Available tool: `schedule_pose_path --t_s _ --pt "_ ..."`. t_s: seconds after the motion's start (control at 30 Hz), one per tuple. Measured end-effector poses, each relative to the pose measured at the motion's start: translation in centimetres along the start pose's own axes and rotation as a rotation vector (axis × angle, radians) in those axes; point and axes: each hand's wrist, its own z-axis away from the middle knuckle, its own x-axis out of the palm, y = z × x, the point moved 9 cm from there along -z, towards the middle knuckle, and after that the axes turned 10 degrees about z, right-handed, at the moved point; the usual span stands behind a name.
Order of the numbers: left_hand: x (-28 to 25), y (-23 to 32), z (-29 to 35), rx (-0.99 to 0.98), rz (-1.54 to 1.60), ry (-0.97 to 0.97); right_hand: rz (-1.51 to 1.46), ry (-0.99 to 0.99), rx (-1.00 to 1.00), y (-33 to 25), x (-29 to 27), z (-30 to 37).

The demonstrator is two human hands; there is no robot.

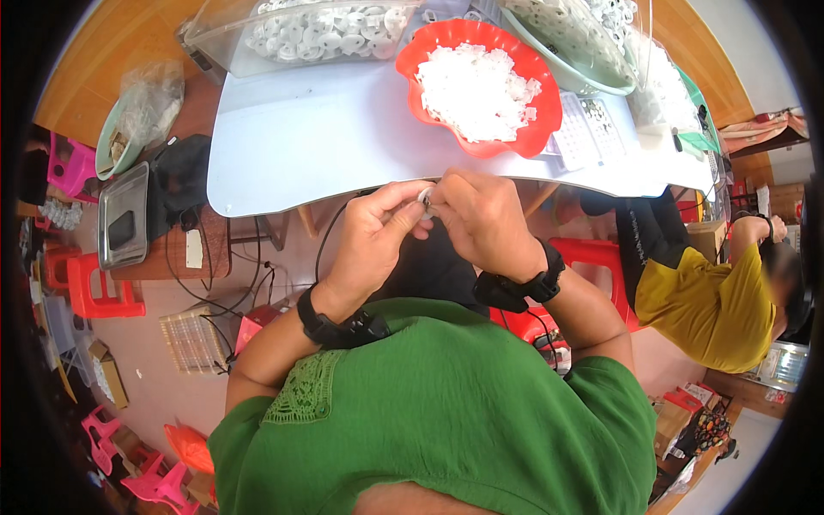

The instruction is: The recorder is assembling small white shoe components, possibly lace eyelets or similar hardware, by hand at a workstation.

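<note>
Both my hands meet in front of the table's near edge, around one small white plastic part (pixel 425 196). My left hand (pixel 371 236) pinches it between thumb and forefinger. The fingers of my right hand (pixel 487 220) are closed against the same part from the other side and cover some of it. Its exact shape is too small and too covered to make out. Just beyond my hands, a red scalloped bowl (pixel 549 120) holds a heap of small translucent white plastic pieces (pixel 481 90).
On the white table (pixel 292 146) stand a clear bin (pixel 227 39) of white round parts and a green basin (pixel 592 84). Compartment trays (pixel 577 142) lie right of the bowl. A person in a yellow shirt (pixel 708 305) sits at right. Cables (pixel 249 300) hang at left near a red stool (pixel 103 287).
</note>
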Motion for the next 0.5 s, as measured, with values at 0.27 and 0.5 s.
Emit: schedule_pose_path --t_s 0.27,0.5 --pt "-0.5 0.4 -0.1 0.044 0.049 0.03 0.064 0.033 -0.032 -0.7 -0.1 -0.4" --pt "-0.6 0.2 0.3 0.029 0.003 0.048 0.077 -0.025 -0.092 -0.5 0.6 -0.2"
